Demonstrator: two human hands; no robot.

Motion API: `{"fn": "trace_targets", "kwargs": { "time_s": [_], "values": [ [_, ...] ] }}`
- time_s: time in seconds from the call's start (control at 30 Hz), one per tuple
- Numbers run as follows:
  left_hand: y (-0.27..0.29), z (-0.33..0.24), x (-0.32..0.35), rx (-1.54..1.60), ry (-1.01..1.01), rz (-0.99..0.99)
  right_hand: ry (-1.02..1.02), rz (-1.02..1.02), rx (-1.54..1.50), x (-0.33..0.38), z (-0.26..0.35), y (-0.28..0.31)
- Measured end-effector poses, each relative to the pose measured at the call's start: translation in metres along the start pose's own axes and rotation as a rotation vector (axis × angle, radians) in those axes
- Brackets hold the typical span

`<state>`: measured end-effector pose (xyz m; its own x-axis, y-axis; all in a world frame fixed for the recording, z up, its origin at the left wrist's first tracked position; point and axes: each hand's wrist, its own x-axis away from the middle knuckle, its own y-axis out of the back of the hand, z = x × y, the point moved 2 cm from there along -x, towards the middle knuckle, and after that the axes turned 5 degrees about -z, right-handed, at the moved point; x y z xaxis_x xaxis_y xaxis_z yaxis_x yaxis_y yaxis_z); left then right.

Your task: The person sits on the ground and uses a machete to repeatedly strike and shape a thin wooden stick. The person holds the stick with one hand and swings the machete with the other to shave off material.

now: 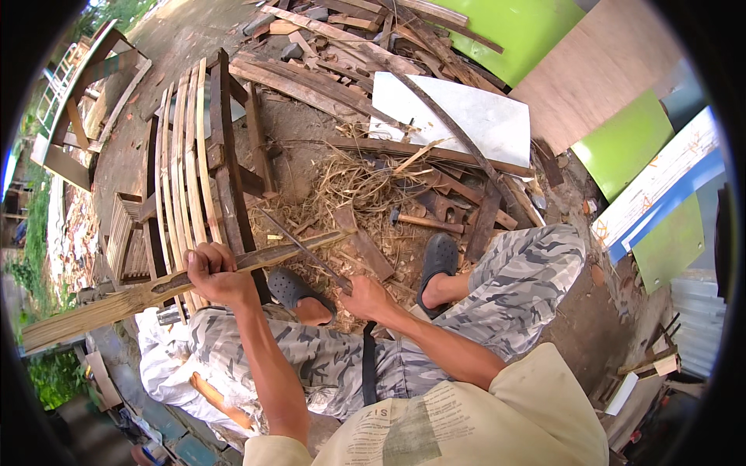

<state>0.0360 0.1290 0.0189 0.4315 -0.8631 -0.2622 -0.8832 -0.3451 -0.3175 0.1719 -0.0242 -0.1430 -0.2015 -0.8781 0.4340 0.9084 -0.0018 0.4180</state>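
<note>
A long split bamboo piece (pixel 85 320) lies across my lap, reaching from the far left to the middle over the ground. My left hand (pixel 220 273) is closed around it near its middle. In my closed right hand (pixel 368 299) is a knife with a long, narrow, dark blade (pixel 305 250). The blade points away and to the left, crossing over the bamboo's thinner end; I cannot tell whether the two touch. Most of the knife's handle is hidden in the fist.
A dark wooden frame with pale slats (pixel 183 155) stands just left of my legs. Ahead lie bamboo shavings (pixel 353 182), a hammer (pixel 427 224) and a heap of scrap boards (pixel 311 78). A white panel (pixel 466 116) leans there; green sheets (pixel 625 144) stand at right.
</note>
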Motion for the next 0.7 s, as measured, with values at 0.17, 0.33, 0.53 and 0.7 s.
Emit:
{"fn": "trace_targets", "kwargs": {
  "time_s": [0.17,0.33,0.53,0.7],
  "values": [
    [0.0,0.001,0.005,0.011,0.026,0.032,0.192,-0.088,-0.071,0.023,0.018,0.001],
    [-0.006,-0.003,0.002,-0.084,0.028,-0.021,-0.084,-0.05,0.071,-0.006,-0.039,-0.002],
    [-0.008,-0.002,-0.003,-0.135,0.032,-0.085,0.099,-0.031,-0.048,0.02,-0.003,-0.004],
    [-0.005,-0.001,-0.012,-0.131,0.05,-0.205,-0.13,0.054,0.074,-0.001,-0.028,0.0]
  ]
}}
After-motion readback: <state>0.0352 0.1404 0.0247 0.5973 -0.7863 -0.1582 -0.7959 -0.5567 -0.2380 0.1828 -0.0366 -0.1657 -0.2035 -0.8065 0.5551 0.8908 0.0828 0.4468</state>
